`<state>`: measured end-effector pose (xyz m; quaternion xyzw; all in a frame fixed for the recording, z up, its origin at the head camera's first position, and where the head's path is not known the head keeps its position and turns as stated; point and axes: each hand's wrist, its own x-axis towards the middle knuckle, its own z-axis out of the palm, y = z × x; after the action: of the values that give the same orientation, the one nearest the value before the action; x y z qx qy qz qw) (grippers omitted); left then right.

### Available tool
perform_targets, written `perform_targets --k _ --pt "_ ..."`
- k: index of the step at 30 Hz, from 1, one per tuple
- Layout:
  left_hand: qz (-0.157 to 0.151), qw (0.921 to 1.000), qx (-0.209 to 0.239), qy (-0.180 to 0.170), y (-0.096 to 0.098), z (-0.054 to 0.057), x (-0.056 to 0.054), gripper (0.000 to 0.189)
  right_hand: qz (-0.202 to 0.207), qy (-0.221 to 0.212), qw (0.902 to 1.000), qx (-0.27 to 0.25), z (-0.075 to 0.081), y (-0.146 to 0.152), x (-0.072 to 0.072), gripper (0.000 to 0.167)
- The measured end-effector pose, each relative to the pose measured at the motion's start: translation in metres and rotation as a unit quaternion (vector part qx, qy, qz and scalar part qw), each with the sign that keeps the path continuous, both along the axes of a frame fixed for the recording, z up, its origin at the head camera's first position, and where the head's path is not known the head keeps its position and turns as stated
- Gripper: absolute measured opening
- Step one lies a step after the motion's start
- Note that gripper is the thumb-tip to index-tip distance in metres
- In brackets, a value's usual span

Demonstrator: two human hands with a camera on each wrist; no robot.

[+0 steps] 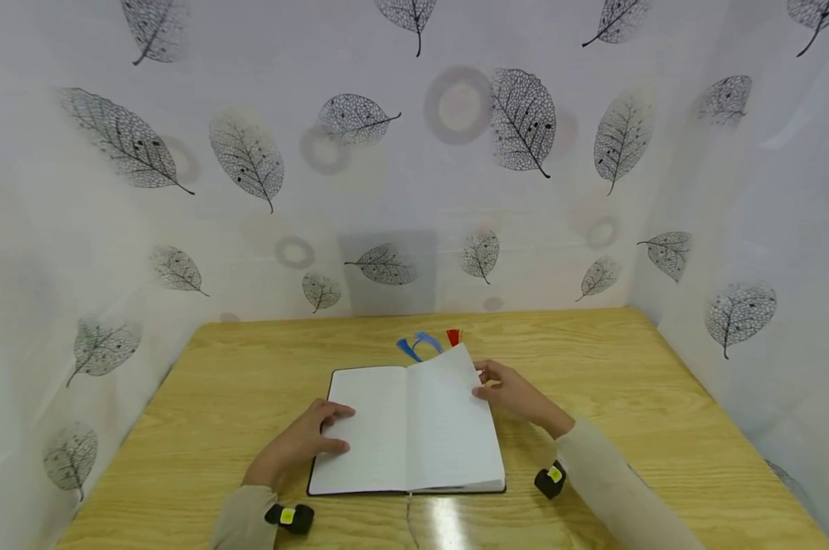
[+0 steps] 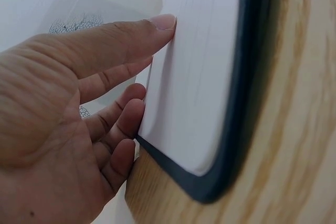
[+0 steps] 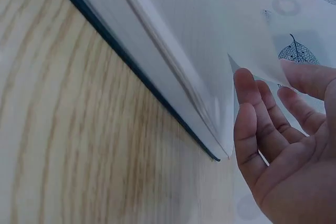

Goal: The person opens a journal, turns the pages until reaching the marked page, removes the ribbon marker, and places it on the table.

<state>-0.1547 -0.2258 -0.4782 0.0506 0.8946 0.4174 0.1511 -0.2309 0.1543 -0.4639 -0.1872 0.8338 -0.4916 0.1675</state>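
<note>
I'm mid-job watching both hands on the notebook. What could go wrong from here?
1. The raised thin white right-hand page might crease or tear, since the right hand holds it near its outer edge.
2. The left hand rests on the flat white left-hand page; it could block the raised page if that is turned over.
3. The raised page's top corner is near the small red tassel and might brush it.

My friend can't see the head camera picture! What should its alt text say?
Open notebook on a wooden table: a person's right hand has a raised right page in its grip, and the left hand touches the left page. Beyond are a blue tassel, a red tassel and a leaf-print backdrop.
</note>
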Motion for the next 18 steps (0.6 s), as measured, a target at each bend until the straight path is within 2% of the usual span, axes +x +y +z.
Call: perform_targets --k 9,18 --pt "0.007 1.0000 -0.005 -0.001 0.002 0.002 0.000 0.053 0.023 -0.024 0.9984 -0.046 0.010 0.002 0.011 0.057" --pt "0.008 0.9999 -0.010 0.004 0.003 0.002 0.000 0.053 0.064 -0.037 0.9930 -0.092 0.022 0.002 0.025 0.060"
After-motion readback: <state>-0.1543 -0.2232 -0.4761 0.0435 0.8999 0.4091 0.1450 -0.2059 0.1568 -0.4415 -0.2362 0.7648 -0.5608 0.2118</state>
